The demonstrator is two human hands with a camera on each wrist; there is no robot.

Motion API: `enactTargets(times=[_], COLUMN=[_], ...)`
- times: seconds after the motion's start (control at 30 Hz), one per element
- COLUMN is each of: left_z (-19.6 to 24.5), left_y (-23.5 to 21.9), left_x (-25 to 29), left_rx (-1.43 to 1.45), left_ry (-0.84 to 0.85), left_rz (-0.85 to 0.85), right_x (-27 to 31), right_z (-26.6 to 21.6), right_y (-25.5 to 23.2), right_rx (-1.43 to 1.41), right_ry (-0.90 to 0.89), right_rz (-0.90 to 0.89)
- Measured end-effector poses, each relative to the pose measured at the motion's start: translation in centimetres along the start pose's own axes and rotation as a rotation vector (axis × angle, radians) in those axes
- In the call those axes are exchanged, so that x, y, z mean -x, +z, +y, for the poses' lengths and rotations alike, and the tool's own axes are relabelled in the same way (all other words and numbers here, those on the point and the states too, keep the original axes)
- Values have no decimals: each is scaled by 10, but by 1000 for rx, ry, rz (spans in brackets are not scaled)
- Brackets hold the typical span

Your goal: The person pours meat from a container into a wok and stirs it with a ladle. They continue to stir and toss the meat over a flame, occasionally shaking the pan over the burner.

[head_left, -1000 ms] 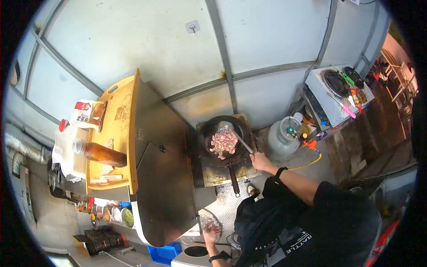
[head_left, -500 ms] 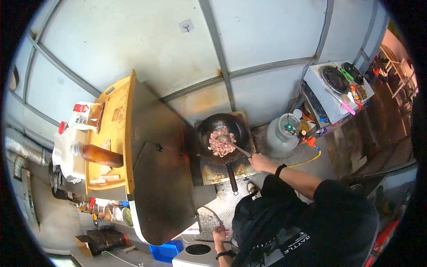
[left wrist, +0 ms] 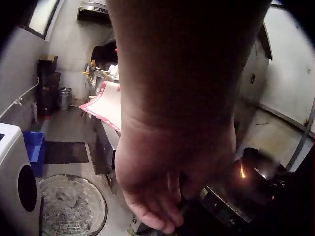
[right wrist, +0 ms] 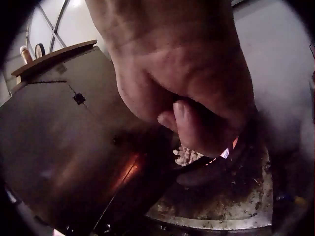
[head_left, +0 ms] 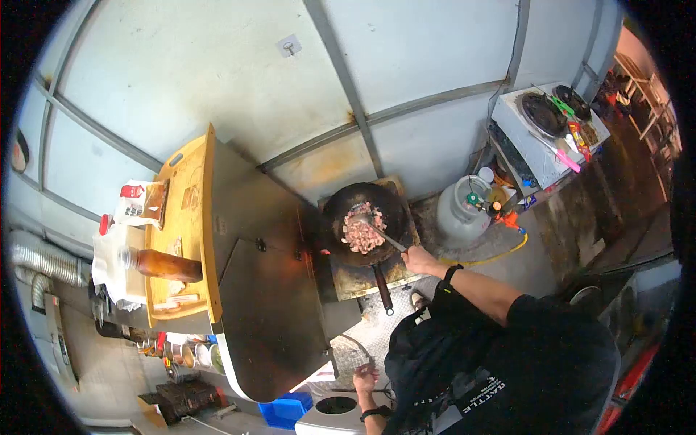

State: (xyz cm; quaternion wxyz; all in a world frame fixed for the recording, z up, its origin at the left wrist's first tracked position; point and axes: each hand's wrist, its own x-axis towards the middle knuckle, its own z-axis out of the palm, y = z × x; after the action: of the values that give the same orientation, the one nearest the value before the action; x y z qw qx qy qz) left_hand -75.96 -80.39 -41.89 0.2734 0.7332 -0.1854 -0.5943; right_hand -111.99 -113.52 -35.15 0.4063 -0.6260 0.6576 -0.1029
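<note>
My right hand [head_left: 423, 261] grips the handle of a metal ladle [head_left: 390, 240], whose head sits among small pinkish meat pieces [head_left: 358, 238]. Those pieces lie in a dark wok [head_left: 395, 212] on a stained, square-topped stove [head_left: 353, 290]; the wok's handle [head_left: 383, 288] points back at me untouched. In the right wrist view the curled fingers [right wrist: 189, 123] cover the ladle, and a little meat shows below them. Low by my side, my left hand [head_left: 365, 378] hangs with loosely bent fingers, holding nothing. A flame [left wrist: 242, 170] glows by the wok in the left wrist view.
A grey gas cylinder [head_left: 462, 210] with a yellow hose stands right of the stove. Left of it rises a metal cabinet [head_left: 268, 312], topped by a wooden tray [head_left: 185, 163] with a brown bottle [head_left: 170, 267]. A second stove [head_left: 533, 134] is farther right, a blue bin [head_left: 286, 411] below left.
The ladle head came from the wok's far side into the meat, then shifted slightly back. My left hand drew nearer my body. A red glow now shows at the wok's left edge.
</note>
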Motion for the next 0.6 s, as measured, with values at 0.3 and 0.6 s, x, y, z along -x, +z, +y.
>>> enactTargets(times=[0.3, 0.6], left_z=[18, 38], left_y=[14, 20], left_x=[-15, -36], left_rx=[5, -67], left_ry=[12, 87], left_rz=[-66, -52], right_x=[12, 15], right_z=[-29, 4], right_y=[-11, -27], right_rx=[-237, -801], right_ry=[164, 299], right_rz=[-186, -229])
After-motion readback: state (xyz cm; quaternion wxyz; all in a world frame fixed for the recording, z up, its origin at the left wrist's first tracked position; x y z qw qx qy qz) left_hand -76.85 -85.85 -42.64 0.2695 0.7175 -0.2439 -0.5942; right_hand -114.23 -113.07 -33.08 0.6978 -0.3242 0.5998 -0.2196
